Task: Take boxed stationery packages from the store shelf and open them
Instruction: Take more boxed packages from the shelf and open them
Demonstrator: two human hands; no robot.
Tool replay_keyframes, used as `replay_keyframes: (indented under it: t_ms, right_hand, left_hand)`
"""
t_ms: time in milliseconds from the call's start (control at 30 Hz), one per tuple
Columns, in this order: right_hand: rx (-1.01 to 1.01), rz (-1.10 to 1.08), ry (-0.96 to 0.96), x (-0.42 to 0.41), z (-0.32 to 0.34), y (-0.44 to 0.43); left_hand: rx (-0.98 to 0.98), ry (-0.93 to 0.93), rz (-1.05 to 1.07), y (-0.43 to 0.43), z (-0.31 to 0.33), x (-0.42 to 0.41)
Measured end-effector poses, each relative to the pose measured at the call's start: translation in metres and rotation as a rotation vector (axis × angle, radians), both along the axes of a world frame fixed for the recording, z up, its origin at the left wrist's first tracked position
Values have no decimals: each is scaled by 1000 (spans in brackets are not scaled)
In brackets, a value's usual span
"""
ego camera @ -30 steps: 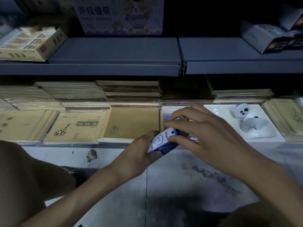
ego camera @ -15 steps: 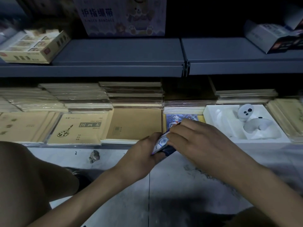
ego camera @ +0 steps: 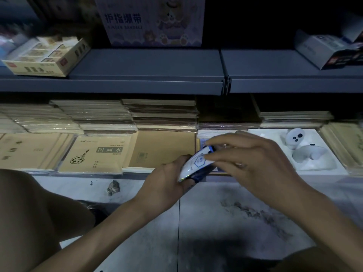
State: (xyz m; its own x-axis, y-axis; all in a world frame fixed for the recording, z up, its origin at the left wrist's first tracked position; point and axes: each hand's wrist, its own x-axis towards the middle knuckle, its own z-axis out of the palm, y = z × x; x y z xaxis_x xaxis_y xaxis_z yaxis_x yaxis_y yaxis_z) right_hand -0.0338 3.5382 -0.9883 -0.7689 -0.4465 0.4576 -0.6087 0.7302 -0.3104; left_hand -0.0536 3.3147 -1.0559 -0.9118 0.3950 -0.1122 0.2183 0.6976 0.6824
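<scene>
The small white-and-blue cardboard box [ego camera: 198,163] looks light and thin-walled, likely to dent under a hard squeeze, and its glossy print may be a little slippery. It is best held by its long sides, leaving the end flap free to lift.

It sits tilted in the air between both hands, just near of the lower shelf's front edge [ego camera: 88,173] and above the pale floor [ego camera: 216,222]. The left hand [ego camera: 167,181] wraps its lower end from the left, fingers curled beneath. The right hand [ego camera: 255,163] arches over from the right, forefinger and thumb closed on the upper, far end, apparently working the flap.
</scene>
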Motion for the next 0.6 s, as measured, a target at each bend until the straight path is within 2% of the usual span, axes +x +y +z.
replay_keyframes:
  t_ms: [200, 400, 500, 600]
  right_hand:
    - [-447, -75, -240, 1, 24, 12]
    - [-746, -27, -465, 8, 33, -5]
    - [-737, -15, -579, 6, 29, -12]
    - [-604, -3, -518, 5, 28, -13]
  left_hand:
    - [109, -65, 17, -3, -1, -4]
    - [240, -253, -55, 1, -5, -3]
    - [317, -350, -111, 8, -1, 1]
    - [382, -396, -130, 12, 2, 5]
